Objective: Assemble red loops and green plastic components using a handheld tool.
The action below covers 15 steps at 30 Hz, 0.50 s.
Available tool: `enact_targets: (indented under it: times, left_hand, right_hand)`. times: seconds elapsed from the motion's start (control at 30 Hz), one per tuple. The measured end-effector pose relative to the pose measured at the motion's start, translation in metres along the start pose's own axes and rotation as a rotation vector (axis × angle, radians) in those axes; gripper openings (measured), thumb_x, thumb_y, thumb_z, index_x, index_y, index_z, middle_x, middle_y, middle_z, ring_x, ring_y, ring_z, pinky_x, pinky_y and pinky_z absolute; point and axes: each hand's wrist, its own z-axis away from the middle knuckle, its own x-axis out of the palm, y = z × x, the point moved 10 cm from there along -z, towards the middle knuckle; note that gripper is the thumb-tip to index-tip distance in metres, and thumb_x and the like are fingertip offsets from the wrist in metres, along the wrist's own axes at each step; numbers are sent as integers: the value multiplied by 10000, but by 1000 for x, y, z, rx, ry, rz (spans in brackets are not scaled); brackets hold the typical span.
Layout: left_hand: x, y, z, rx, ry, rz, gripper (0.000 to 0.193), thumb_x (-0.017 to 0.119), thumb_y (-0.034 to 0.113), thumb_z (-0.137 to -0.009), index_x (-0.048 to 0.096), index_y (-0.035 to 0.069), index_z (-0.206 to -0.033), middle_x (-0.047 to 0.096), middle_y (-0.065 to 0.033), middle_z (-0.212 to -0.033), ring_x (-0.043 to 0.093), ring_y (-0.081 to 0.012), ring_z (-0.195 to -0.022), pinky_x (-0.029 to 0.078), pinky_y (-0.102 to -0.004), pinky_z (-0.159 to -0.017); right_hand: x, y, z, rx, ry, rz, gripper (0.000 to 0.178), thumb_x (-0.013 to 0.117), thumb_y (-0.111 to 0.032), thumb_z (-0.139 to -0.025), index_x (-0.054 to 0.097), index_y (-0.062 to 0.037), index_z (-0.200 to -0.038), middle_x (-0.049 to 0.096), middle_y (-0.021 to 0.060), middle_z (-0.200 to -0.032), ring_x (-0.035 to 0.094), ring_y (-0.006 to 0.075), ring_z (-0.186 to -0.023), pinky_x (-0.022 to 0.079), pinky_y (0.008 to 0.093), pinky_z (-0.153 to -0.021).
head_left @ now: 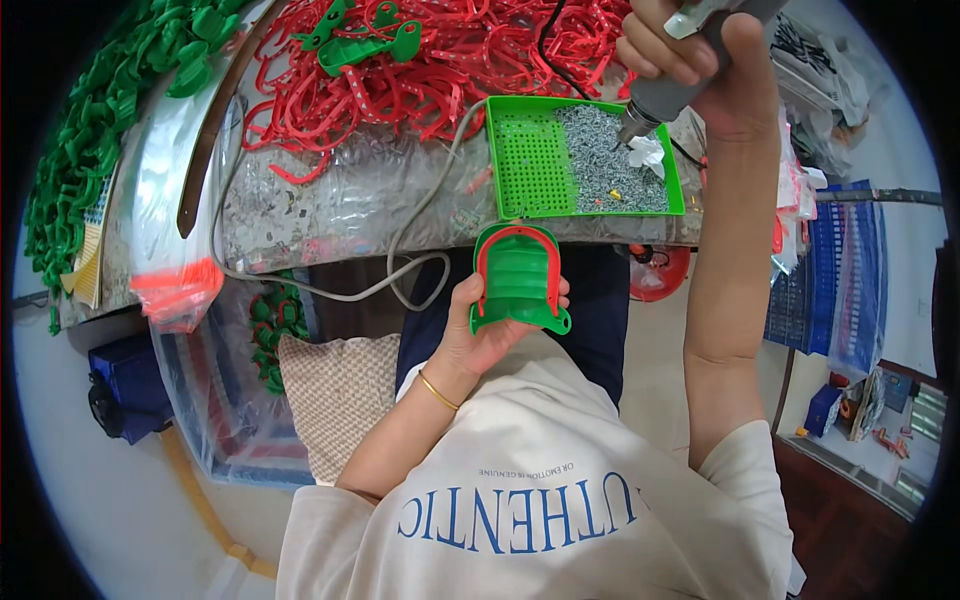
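A: What is the left hand (pixel 478 340) doing?

B: It grasps a green plastic piece (pixel 518 270), ribbed and curved, with the thumb at its left edge and fingertips showing at its right.

A: Where is that piece, exactly?

B: Above the person's lap, just in front of the near edge of the worktable (pixel 290 215). A red strip (pixel 516 231) arches around its far end and runs down both sides, so the arch is unjoined toward the person.

A: And the right hand (pixel 735 95)?

B: Raised at the far right of the table, wrapped around a grey power screwdriver (pixel 660 98). The tool slants down over a green tray (pixel 522 150), its tip at the heap of small silvery screws (pixel 600 160). Whether it touches them, one cannot tell.

A: What else is in the tray?

B: A crumpled white scrap (pixel 648 154), near the right wall.

A: And around it?

B: Beyond and to the left lies a tangle of red strips (pixel 370 100) with two or more green pieces (pixel 355 48) on top. A larger green heap (pixel 90 160) fills the table's far left, and a grey cable (pixel 345 299) droops over the near edge.
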Motion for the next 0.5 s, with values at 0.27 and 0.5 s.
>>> enact_targets:
  times: [0.27, 0.5]
  left_hand:
    - [2, 6, -3, 31, 40, 127, 809, 643, 550, -804, 444, -11, -1352, 566, -265, -1234, 596, -361, -1099, 479, -462, -967]
    - [-8, 19, 4, 80, -1, 284, 818, 648, 544, -802, 428, -7, -1364, 528, -273, -1276, 550, -375, -1153, 465, -465, -981]
  right_hand:
    - [6, 7, 13, 323, 751, 626, 516, 735, -241, -836, 486, -43, -1242, 618, 62, -935, 624, 260, -951, 490, 465, -888]
    - [-7, 5, 25, 105, 1082, 1036, 278, 696, -140, -847, 558, -28, -1060, 559, 38, -652, 580, 143, -537, 485, 280, -491]
